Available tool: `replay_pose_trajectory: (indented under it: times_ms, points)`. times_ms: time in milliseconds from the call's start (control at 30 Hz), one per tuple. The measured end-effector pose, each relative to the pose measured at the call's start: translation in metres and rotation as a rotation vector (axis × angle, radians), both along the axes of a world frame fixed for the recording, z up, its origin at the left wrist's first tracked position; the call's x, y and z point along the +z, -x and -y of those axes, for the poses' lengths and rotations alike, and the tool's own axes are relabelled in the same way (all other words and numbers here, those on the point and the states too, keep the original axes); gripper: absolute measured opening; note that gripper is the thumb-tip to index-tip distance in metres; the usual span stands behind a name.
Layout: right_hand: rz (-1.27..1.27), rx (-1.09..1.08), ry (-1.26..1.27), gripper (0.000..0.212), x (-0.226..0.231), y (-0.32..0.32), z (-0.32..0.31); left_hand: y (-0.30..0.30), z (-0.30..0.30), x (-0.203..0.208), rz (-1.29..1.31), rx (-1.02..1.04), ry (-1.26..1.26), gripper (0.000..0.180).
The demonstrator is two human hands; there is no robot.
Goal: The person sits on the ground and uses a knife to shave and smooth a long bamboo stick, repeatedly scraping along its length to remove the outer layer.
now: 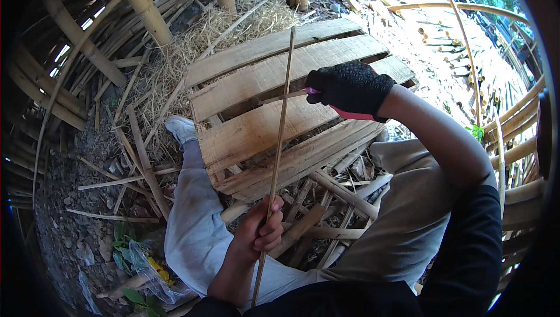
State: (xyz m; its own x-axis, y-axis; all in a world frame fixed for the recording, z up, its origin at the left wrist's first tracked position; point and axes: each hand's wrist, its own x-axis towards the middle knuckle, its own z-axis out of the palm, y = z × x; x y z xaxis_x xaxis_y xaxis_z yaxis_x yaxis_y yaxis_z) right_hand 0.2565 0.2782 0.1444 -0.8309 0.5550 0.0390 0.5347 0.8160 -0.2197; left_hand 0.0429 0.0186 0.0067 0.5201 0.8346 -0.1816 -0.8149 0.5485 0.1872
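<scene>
A long, thin bamboo stick (282, 124) slants upright in front of me, its top over the slatted wooden pallet-like table (251, 139). My left hand (261, 226), bare, is closed around its lower part. My right hand (350, 90) wears a black glove with a pink palm side. Its fingers are closed on a slim knife (296, 93), which reaches left to the stick and crosses it above the table's slats. The glove hides the handle, and the blade's edge is hard to make out.
Dry shavings (157, 77) heap beyond the table on the left. Bamboo posts (143, 4) stand at the back. Cut bamboo pieces (338, 191) lie under the table between my legs. A clear plastic bag (154, 273) rests at lower left; short bamboo lengths (455, 48) lie in sunlight at far right.
</scene>
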Motion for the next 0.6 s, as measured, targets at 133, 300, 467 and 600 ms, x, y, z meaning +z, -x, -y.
replay_pose_trajectory:
  times_ms: [133,300,467,600]
  points:
    - [-0.094,0.003,-0.121,0.025,-0.015,-0.001,0.01,-0.01,-0.014,0.013,-0.136,0.038,-0.002,0.032]
    - [0.066,0.13,-0.183,0.021,-0.009,0.03,0.092,-0.012,-0.024,0.025,-0.363,0.102,-0.019,0.034]
    - [-0.039,0.198,-0.205,0.02,-0.029,0.026,0.076,-0.017,-0.021,0.035,-0.515,0.115,-0.034,0.035]
    - [-0.089,0.124,-0.532,0.031,-0.04,0.019,0.034,-0.019,-0.018,0.039,-0.515,0.087,0.006,0.036]
